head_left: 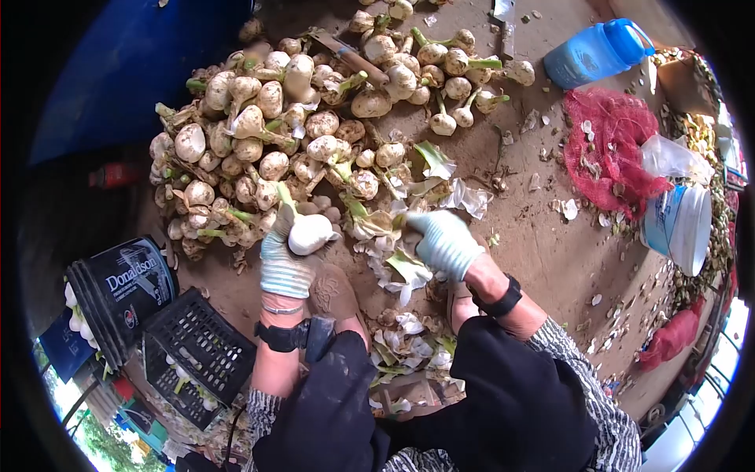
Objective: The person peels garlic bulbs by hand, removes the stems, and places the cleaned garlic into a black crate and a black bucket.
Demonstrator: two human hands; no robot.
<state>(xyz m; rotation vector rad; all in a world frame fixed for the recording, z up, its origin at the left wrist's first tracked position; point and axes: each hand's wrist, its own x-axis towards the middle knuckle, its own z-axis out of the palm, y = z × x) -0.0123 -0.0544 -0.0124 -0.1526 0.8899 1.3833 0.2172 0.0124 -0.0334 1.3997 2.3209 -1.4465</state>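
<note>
My left hand (287,256), in a striped work glove, is closed around a clean white garlic bulb (311,234) with a short green stem pointing up. To the right, my right hand (444,242), gloved the same way, has its fingers curled above loose peeled skins (405,271); whether something small sits between them is hidden. A large heap of soil-stained garlic bulbs (271,165) lies just beyond both hands. One knife with a brown handle (350,59) rests on top of the heap.
Black crate (199,346) and Donaldson bucket (130,291) with bulbs stand at lower left. On the right are a blue bottle (594,55), red mesh bag (609,149) and white bucket (678,228). Another blade (507,35) lies at the top. Skins litter the ground between my feet.
</note>
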